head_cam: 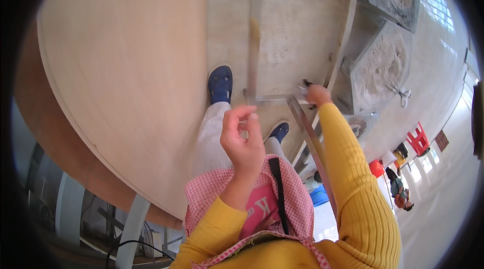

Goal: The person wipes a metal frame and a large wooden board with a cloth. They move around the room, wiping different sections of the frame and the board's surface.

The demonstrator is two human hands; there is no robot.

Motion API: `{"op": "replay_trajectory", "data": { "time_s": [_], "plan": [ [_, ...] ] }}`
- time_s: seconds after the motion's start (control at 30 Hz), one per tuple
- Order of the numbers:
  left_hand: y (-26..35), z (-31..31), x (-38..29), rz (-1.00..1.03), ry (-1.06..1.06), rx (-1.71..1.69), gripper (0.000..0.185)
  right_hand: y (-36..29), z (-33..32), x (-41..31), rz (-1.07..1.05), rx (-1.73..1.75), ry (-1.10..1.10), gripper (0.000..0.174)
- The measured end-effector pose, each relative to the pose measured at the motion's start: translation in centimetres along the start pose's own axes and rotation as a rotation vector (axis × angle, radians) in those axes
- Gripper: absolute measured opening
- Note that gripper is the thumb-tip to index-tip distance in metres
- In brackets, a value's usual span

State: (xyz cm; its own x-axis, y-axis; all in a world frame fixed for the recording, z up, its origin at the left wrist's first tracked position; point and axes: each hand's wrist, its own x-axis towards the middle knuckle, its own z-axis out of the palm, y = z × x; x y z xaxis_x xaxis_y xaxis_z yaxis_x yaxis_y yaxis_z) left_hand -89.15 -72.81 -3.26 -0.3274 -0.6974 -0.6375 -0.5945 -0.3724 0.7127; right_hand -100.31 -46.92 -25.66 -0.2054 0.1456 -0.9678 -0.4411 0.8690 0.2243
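My left hand [244, 138] is raised in front of the pink checked apron [298, 201], its fingers loosely curled with a gap to the thumb. Nothing shows in it. My right hand [318, 95] reaches out to the right, near the corner of a metal frame [270, 98]. Its fingers close on a small whitish object [301, 92], which is blurred. A black piece [307, 82] shows beside those fingers; whether it belongs to the same object, I cannot tell.
A large pale wooden board [124, 61] with a curved edge fills the left. Right of the frame stand grey trays [382, 64] with powdery material; scissors [401, 94] rest at one rim. A red stool [418, 139] and a person [400, 191] are farther off.
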Motion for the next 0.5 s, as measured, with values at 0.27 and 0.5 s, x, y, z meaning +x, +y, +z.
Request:
{"op": "replay_trajectory", "data": {
  "time_s": [0.27, 0.5],
  "plan": [
    [0.4, 0.7, 0.3, -0.001, -0.005, -0.031, 0.01, 0.6, 2.0, 0.0, -0.161, 0.213, 0.136, 0.043],
    [0.9, 0.8, 0.4, -0.011, -0.006, -0.048, 0.011, -13.2, 1.6, -5.7, -0.486, -0.003, 0.213, 0.034]
  ]
}}
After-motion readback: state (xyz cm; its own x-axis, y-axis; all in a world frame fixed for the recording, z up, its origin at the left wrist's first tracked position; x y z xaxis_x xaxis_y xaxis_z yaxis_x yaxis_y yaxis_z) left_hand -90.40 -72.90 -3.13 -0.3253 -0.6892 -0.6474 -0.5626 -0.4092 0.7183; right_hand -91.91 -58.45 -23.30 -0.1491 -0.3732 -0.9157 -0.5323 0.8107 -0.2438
